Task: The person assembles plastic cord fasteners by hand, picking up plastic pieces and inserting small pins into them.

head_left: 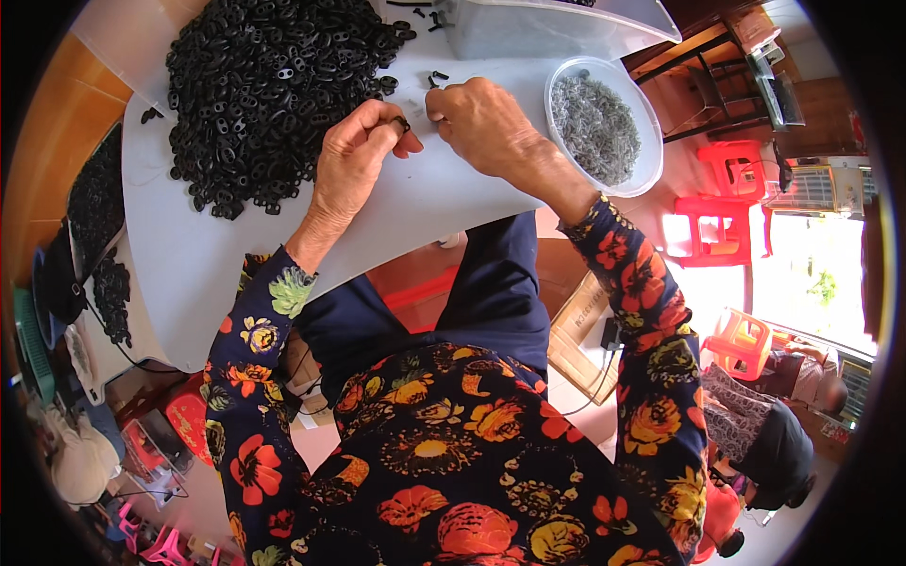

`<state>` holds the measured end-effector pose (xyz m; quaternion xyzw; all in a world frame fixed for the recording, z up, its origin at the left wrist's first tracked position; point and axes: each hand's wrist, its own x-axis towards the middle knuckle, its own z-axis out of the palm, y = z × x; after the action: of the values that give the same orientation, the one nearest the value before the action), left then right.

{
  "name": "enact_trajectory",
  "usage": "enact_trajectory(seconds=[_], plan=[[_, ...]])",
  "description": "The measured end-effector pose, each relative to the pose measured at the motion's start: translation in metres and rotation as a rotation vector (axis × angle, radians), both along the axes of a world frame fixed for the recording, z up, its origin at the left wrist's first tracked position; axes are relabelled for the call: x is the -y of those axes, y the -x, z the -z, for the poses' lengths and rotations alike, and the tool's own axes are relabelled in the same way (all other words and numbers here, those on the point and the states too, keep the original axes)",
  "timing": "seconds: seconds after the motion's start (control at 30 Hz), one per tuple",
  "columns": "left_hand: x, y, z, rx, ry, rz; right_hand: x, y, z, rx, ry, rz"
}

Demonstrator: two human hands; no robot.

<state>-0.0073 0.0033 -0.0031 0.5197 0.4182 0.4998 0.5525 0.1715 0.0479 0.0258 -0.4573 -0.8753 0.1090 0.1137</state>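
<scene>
Both hands meet over the white desk point(396, 203). Left hand point(354, 156) pinches a small black ring point(403, 124) between thumb and forefinger, grip clenched on it. Right hand point(481, 123) is curled with fingertips at the same ring; what it grasps, if anything, cannot be told. A large pile of black rings point(269, 85) lies just beyond the left hand. A clear bowl point(651, 170) of small grey pieces point(595, 127) sits right. Judged progress: the pile is large, much left.
</scene>
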Motion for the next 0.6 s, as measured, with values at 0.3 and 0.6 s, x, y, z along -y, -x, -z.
enact_trajectory(seconds=[0.3, 0.6], plan=[[-0.002, 0.003, 0.004, -0.004, -0.049, 0.006, -0.005, 0.014, -0.009, 0.216, -0.047, -0.076], [-0.001, 0.006, 0.001, 0.028, -0.041, 0.016, 0.002, 0.005, -0.001, -0.071, 0.026, -0.039]])
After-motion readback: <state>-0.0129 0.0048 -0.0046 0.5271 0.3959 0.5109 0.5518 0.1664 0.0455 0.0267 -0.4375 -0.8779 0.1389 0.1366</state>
